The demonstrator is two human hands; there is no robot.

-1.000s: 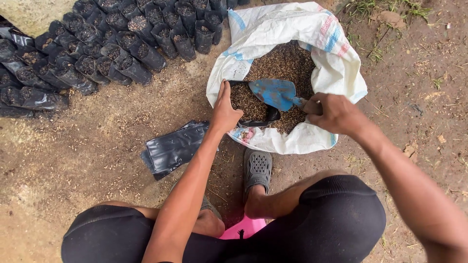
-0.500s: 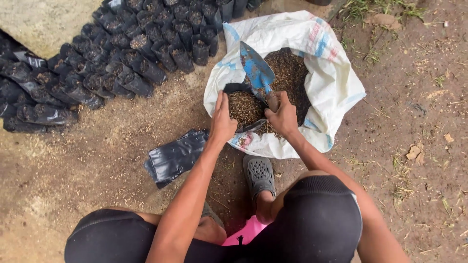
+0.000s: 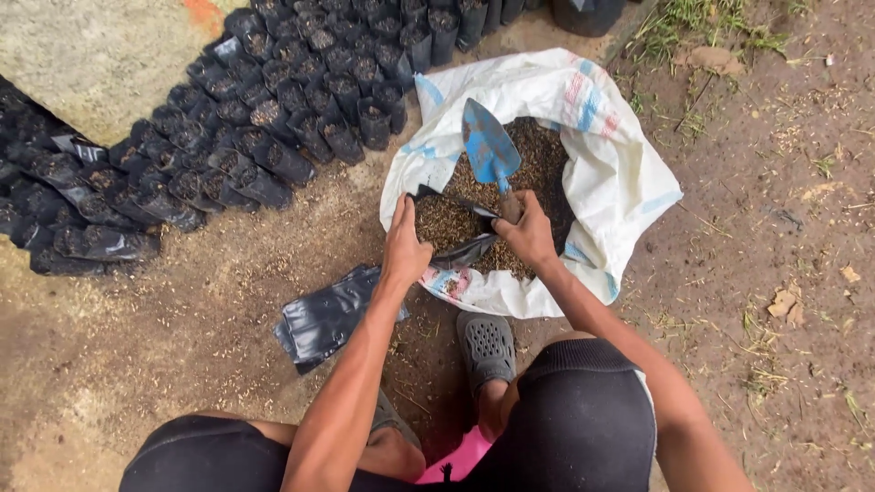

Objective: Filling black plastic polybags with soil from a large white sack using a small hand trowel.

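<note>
My left hand point(image 3: 404, 242) grips the left rim of a small black plastic nursery bag point(image 3: 448, 230) filled with brown potting mix. My right hand point(image 3: 526, 231) holds the bag's right rim and also the wooden handle of a blue trowel point(image 3: 489, 146), whose blade points up and away. The bag rests inside the mouth of a large white woven sack point(image 3: 609, 173) that holds more of the brown mix point(image 3: 538, 159).
Several filled black nursery bags point(image 3: 273, 118) stand in rows at the upper left. A flat stack of empty black bags point(image 3: 324, 314) lies on the dirt by my left arm. My grey clog point(image 3: 486, 343) is below the sack. Grass grows at the top right.
The trowel went from lying in the sack to blade-up, and my right hand moved left onto the small bag's rim. My left hand stayed on the bag.
</note>
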